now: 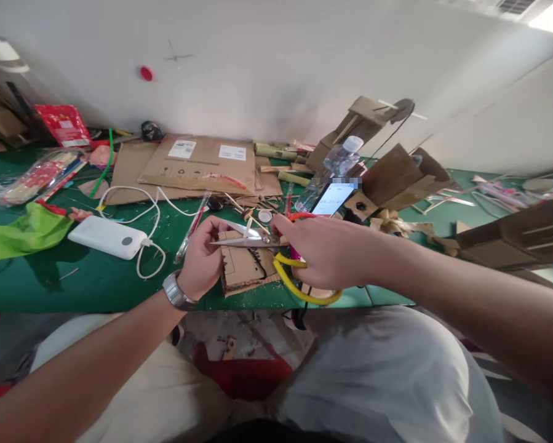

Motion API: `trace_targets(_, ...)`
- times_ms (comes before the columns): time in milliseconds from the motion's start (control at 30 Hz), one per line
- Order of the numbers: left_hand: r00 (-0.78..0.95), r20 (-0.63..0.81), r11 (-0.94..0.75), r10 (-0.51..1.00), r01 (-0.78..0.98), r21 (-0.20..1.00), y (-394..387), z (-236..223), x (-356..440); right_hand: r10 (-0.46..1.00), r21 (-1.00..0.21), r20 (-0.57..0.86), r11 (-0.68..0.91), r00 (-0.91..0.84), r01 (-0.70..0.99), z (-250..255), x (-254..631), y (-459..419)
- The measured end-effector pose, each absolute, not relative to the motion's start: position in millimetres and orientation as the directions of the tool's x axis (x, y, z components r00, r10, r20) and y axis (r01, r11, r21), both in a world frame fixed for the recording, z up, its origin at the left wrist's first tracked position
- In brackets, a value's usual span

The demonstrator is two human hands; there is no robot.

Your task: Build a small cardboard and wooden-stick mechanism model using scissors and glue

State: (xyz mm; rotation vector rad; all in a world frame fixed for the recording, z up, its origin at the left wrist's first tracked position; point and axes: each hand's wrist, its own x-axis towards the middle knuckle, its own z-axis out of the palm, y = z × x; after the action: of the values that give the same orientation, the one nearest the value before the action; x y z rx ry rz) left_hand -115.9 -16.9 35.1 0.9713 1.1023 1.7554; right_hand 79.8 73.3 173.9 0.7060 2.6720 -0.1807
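Observation:
My right hand [326, 249] grips scissors [258, 239] with yellow and red handles, blades pointing left and slightly apart. A thin pale stick [248, 227] sits between the blades. My left hand [202, 258], a watch on its wrist, is closed on the stick's end. Below both hands a small piece of brown cardboard [243, 271] with drawn lines lies at the green table's front edge.
On the green table [96, 283] lie a white power bank [107, 237] with its cable, flattened cardboard boxes [197, 163], a phone [334, 198] leaning by a water bottle [331, 169], cardboard constructions [398, 175] at right, and a green bag [22, 234] at left.

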Motion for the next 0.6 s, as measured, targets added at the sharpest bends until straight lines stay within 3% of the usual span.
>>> trace_targets(200, -0.347, 0.169, -0.276, 0.923, -0.289, 0.917, -17, 37, -116, 0.44, 0.063, -0.396, 0.889, -0.806, 0.454, 170, 75, 71)
trace_targets(600, -0.344, 0.203, -0.303, 0.917, -0.268, 0.915, -20, 34, -115, 0.483, 0.056, -0.384, 0.863, -0.787, 0.502, 163, 75, 63)
